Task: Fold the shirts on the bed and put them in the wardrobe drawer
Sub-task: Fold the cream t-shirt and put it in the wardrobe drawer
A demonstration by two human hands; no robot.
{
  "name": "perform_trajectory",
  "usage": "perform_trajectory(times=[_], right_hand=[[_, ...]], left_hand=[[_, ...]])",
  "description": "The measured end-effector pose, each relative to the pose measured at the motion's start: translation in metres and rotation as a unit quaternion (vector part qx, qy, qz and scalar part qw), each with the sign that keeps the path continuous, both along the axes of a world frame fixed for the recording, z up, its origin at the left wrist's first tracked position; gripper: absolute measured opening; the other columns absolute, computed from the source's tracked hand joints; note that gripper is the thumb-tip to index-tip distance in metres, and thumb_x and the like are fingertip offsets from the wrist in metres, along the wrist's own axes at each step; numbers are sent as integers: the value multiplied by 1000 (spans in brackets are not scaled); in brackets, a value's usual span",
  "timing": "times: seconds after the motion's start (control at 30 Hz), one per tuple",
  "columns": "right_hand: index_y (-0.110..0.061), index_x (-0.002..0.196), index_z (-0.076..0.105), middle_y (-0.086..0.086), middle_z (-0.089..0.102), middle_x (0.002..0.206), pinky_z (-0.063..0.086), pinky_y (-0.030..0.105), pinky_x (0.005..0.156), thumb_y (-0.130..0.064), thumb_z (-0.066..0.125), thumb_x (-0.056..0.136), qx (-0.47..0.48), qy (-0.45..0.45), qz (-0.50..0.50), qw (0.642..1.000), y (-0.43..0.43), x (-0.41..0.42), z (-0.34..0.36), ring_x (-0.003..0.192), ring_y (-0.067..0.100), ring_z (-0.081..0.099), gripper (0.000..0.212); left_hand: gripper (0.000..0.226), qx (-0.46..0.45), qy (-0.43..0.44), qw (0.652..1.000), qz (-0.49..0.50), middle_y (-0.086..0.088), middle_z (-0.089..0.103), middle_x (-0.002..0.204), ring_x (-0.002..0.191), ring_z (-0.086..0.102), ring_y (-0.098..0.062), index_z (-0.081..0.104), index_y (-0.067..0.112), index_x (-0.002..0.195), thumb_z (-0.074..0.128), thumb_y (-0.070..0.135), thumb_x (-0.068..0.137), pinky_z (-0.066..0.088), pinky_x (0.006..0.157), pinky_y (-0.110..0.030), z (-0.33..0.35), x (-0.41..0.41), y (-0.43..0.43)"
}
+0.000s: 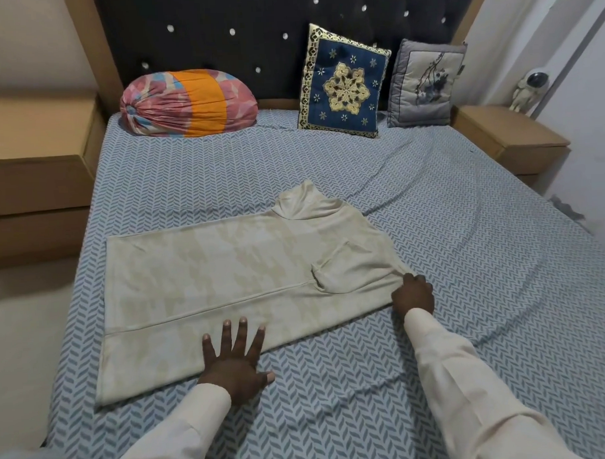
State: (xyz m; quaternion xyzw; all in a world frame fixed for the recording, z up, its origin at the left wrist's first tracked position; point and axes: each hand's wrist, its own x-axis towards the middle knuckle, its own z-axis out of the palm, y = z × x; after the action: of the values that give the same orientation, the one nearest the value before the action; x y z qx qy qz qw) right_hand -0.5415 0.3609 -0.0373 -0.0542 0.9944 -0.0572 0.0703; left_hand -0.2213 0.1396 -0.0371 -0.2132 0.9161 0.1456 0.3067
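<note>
A beige shirt (234, 283) is lying partly folded across the middle of the bed (464, 196), its collar pointing toward the headboard (253, 32) and one sleeve lying folded over the body. The left hand (235, 362) is pressing flat on the shirt's near edge, fingers straight and spread apart. The right hand (413, 296) is gripping the shirt's right corner, fingers curled onto the fabric. Along the bed's head edge, a striped bolster (188, 102), a blue embroidered cushion (345, 82) and a grey cushion (426, 84) are resting against the headboard.
</note>
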Motion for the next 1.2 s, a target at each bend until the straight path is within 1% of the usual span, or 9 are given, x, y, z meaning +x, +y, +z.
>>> perform_trajectory(times=[0.07, 0.13, 0.23, 0.37, 0.43, 0.53, 0.87, 1.03, 1.2], right_hand=[[-7, 130, 47, 17, 45, 133, 37, 43, 101, -21, 52, 88, 19, 16, -8, 1000, -18, 8, 9, 123, 37, 42, 44], [-8, 128, 47, 18, 47, 131, 36, 45, 99, -19, 51, 88, 3, 56, 26, 998, -34, 16, 7, 120, 38, 43, 42], [-16, 139, 39, 14, 41, 141, 34, 46, 103, -30, 45, 94, 9, -7, 96, 995, -57, 27, -1, 127, 36, 39, 47], [-15, 133, 43, 12, 44, 137, 31, 47, 102, -29, 48, 90, 53, 36, 25, 998, -83, 30, 0, 125, 34, 39, 46], [-11, 127, 50, 16, 51, 129, 34, 47, 97, -24, 53, 87, 6, 101, 84, 991, -104, 31, 0, 118, 37, 44, 42], [-15, 134, 51, 15, 50, 134, 38, 45, 98, -25, 52, 93, -36, 71, 197, 977, -151, 30, -1, 121, 39, 42, 43], [-11, 133, 44, 18, 46, 133, 38, 44, 100, -14, 45, 94, 30, -11, 298, 954, -283, -10, -3, 122, 38, 41, 39], [-37, 149, 26, 15, 45, 131, 44, 48, 95, -22, 41, 96, 96, -12, 325, 941, -329, -26, 6, 119, 37, 47, 57], [-36, 129, 46, 18, 51, 120, 44, 43, 92, -38, 36, 100, 116, 8, 329, 937, -350, -43, 6, 106, 39, 59, 32]], left_hand=[[92, 2, 32, 999, -6, 2, -35, 152, 143, -30, -31, -20, 36, 150, 9, 86, 78, -13, 112, -61, 5, 3, -7], [101, -3, 125, 992, 22, 1, -4, 163, 150, 1, -29, 5, 36, 155, -12, 85, 68, 8, 115, -55, 12, 10, -19], [84, -53, 173, 978, 102, -14, 43, 149, 134, 43, -37, 44, 21, 145, 1, 69, 92, 31, 104, -54, 2, 34, -51], [75, -106, 202, 956, 183, -13, 36, 154, 142, 28, -39, 39, 20, 148, 12, 65, 95, 11, 113, -58, -25, 67, -74], [75, -132, 215, 941, 227, -15, 38, 152, 141, 28, -41, 41, 20, 147, 12, 64, 94, 9, 114, -58, -25, 66, -77], [77, -147, 205, 928, 274, -19, 43, 148, 139, 33, -42, 46, 19, 145, 9, 64, 94, 10, 114, -61, -23, 56, -96], [77, -172, 200, 940, 215, -23, 48, 142, 135, 40, -42, 54, 16, 138, 11, 62, 94, 15, 114, -58, -25, 17, -211], [64, -209, 190, 940, 190, -12, 18, 161, 148, 13, -32, 20, 23, 154, 14, 55, 99, 4, 117, -49, -16, -3, -276], [53, -252, 207, 936, 131, -7, 32, 153, 131, 34, -33, 28, 22, 150, 33, 43, 101, 28, 103, -45, -12, -18, -328]])
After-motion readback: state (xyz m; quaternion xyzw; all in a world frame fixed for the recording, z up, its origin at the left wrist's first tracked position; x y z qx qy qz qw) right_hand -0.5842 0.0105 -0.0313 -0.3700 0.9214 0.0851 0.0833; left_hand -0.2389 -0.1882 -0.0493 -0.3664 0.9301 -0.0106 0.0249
